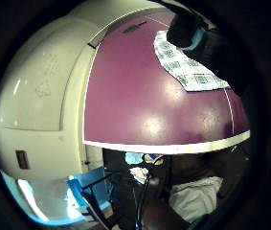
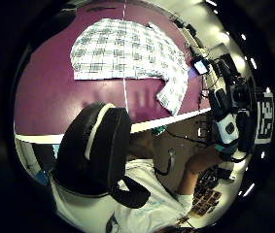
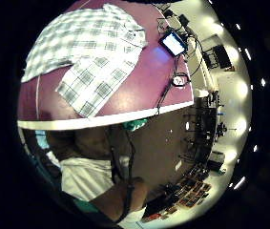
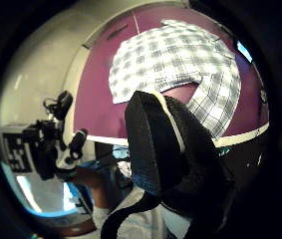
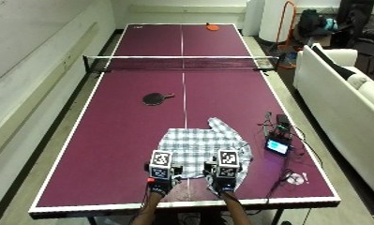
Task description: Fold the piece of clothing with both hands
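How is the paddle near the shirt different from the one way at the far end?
The near paddle is black; the far paddle is orange-red. The near paddle lies on the person's side of the net, left of the white centre line, beyond the checked shirt; the far paddle lies past the net, right of that line, by the far edge. Both lie flat on the purple table, and no hand touches either.

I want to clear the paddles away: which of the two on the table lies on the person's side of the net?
The black paddle, lying left of the white centre line. The orange paddle lies beyond the net, at the far end.
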